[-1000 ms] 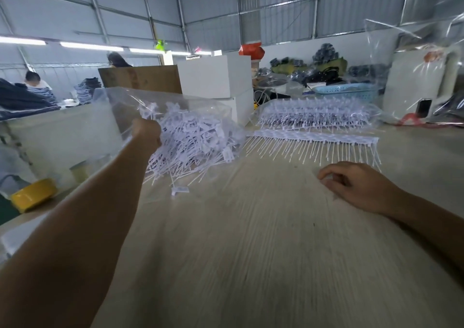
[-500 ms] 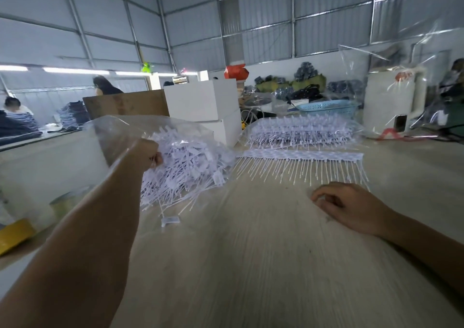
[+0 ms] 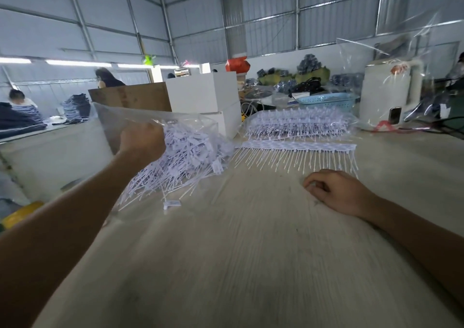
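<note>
Pale beige wood-grain worktop point(image 3: 251, 252), fine lengthwise streaks. Clear plastic bag point(image 3: 120, 124), glossy, see-through; loose white plastic tag pins point(image 3: 185, 157) inside. Comb-like strip of white tag pins point(image 3: 296, 149), even row of thin stems. Light blue plastic basket point(image 3: 326, 100), lattice pattern. White rectangular boxes point(image 3: 200, 91). Brown cardboard sheet point(image 3: 130, 99). Yellow round roll point(image 3: 20, 213). Orange-red bag point(image 3: 237, 64). Dark blue stacks of folded cloth point(image 3: 76, 108).

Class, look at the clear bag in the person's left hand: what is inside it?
The bag holds a tangled heap of white ties, resting on the table. The left hand hides part of it; ties deeper in the heap are covered.
</note>
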The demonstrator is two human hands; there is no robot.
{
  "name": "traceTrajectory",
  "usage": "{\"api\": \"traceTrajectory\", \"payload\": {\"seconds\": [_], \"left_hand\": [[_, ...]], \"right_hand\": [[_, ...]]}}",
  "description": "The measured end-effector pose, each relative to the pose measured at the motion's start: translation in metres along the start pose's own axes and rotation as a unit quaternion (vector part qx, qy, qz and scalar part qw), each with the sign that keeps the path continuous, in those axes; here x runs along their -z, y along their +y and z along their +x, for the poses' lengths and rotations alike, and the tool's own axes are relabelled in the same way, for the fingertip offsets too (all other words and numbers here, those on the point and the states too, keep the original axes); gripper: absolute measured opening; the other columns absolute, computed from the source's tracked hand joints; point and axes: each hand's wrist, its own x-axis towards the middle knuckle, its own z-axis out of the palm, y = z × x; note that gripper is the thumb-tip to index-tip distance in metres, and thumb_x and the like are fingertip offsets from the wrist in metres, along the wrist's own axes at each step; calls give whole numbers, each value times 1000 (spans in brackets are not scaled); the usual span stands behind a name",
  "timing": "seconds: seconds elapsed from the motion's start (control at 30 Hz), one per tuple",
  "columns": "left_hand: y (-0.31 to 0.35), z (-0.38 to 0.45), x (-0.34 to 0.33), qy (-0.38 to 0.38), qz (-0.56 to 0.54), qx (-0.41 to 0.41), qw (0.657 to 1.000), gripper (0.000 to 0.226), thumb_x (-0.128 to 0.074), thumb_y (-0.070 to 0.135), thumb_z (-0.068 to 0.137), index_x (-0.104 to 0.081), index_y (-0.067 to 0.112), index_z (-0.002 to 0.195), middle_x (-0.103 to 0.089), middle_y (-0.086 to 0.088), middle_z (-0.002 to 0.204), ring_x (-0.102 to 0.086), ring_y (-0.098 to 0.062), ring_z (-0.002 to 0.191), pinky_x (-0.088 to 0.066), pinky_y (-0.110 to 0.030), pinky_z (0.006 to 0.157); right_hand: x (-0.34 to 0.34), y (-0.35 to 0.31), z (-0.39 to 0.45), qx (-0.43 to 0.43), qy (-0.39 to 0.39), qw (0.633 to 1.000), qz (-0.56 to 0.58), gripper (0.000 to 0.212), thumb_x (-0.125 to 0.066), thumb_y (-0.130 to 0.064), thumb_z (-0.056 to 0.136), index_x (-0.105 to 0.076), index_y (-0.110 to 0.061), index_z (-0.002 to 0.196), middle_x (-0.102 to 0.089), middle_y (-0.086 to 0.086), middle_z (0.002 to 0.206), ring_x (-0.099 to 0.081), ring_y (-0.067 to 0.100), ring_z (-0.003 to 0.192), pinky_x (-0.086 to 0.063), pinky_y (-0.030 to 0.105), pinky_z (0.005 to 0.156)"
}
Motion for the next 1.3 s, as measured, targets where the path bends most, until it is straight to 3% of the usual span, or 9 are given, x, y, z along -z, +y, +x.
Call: {"api": "traceTrajectory", "payload": {"seconds": [0.1, 0.2, 0.4, 0.5, 0.6, 0.8, 0.97, 1.1, 1.3], "left_hand": [[41, -16, 23, 57, 55, -104, 991, 9, -53, 10, 88, -61, 10, 92, -66, -12, 70, -61, -30, 57, -28, -25, 46], [96, -32, 36, 68, 14, -182, 981, 5, -57, 8, 82, -55, 9, 87, -62, -13, 63, -62, -35, 54, -29, -29, 50], [216, -51, 22, -37, -136, -251, 958, 25, -39, 29, 103, -56, 16, 115, -65, -10, 110, -65, -34, 99, -48, -41, 75], [262, -55, 11, -118, -218, -246, 937, 42, -35, 41, 105, -45, 21, 141, -56, -10, 133, -55, -31, 121, -47, -45, 90], [293, -53, 1, -155, -276, -223, 922, 46, -37, 38, 105, -43, 24, 148, -49, -9, 147, -49, -32, 132, -43, -48, 105], [311, -58, -14, -147, -355, -226, 895, 35, -41, 27, 103, -70, 12, 117, -69, -12, 123, -63, -33, 113, -50, -44, 97], [313, -60, -11, -125, -396, -233, 879, 30, -47, 17, 98, -74, 5, 103, -74, -14, 108, -66, -33, 102, -51, -40, 91], [313, -61, -8, -95, -425, -256, 863, 30, -50, 16, 97, -76, 15, 112, -75, -6, 112, -68, -26, 104, -50, -36, 95], [311, -62, -6, -91, -442, -263, 853, 32, -52, 14, 97, -73, 21, 120, -73, 1, 118, -66, -20, 110, -49, -33, 99]], "right_hand": [[3, -6, -1, -2, -1, 1000, -2, 18, -58, -21, 97, -71, -23, 109, -59, -4, 95, -61, 20, 92, -47, 32, 84], [4, -11, -4, -10, 8, 1000, -16, 17, -55, -17, 97, -71, -16, 103, -61, 6, 99, -61, 26, 95, -48, 37, 87], [20, 9, -10, -155, 128, 978, -59, 27, -49, -21, 96, -68, -14, 113, -60, 13, 117, -52, 32, 114, -48, 41, 95], [28, 36, -17, -270, 37, 959, -77, 42, -48, -33, 96, -56, -22, 136, -54, 12, 138, -43, 35, 129, -42, 44, 103], [32, 55, -16, -313, -12, 949, -34, 41, -45, -36, 97, -55, -26, 136, -53, 7, 145, -42, 37, 134, -36, 43, 108], [28, 72, -9, -331, -16, 944, -6, 40, -39, -41, 98, -50, -35, 136, -50, 2, 146, -36, 34, 136, -30, 50, 107], [28, 86, 13, -397, 18, 918, 4, 50, -43, -52, 98, -57, -18, 132, -51, 9, 139, -40, 36, 131, -32, 49, 104], [21, 91, 26, -438, 37, 898, -15, 45, -62, -46, 88, -62, -18, 123, -56, 9, 131, -46, 34, 126, -35, 44, 102], [20, 95, 21, -462, 110, 880, 6, 27, -61, -23, 88, -62, -10, 112, -65, 13, 119, -62, 34, 111, -44, 37, 87]]}}
